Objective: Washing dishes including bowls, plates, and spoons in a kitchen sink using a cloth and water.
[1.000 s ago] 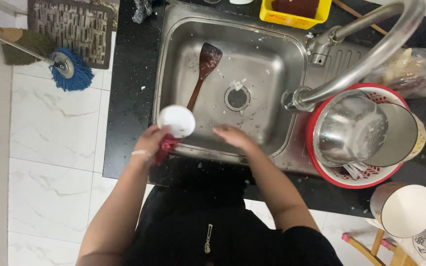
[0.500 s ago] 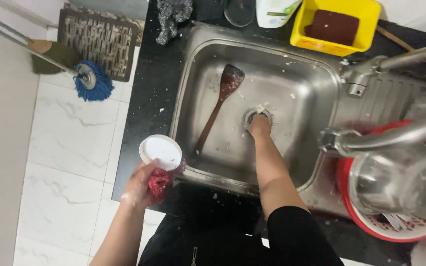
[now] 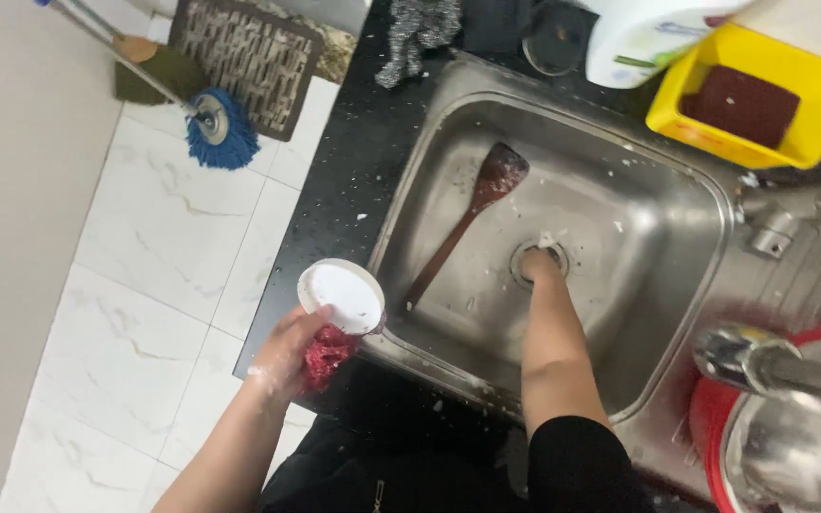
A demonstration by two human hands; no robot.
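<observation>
My left hand (image 3: 287, 353) holds a small white bowl (image 3: 341, 295) together with a red scrub cloth (image 3: 327, 355), over the black counter's front edge at the left of the steel sink (image 3: 648, 313). My right hand (image 3: 535, 267) reaches down into the basin and rests on the drain (image 3: 540, 258), its fingers bunched at the opening. A brown wooden spatula (image 3: 472, 218) lies in the basin left of the drain, blade pointing away from me.
A yellow tray with a dark sponge (image 3: 748, 100) sits behind the sink, next to a white bottle (image 3: 640, 38) and steel wool (image 3: 412, 33). The tap (image 3: 781, 356) and a red basin holding a steel bowl (image 3: 791, 446) are at right. A blue mop (image 3: 220, 133) lies on the tiled floor.
My right hand went from the sink's near edge to the drain and stays there. My left hand has kept the bowl and cloth. My head has shifted, moving the view.
</observation>
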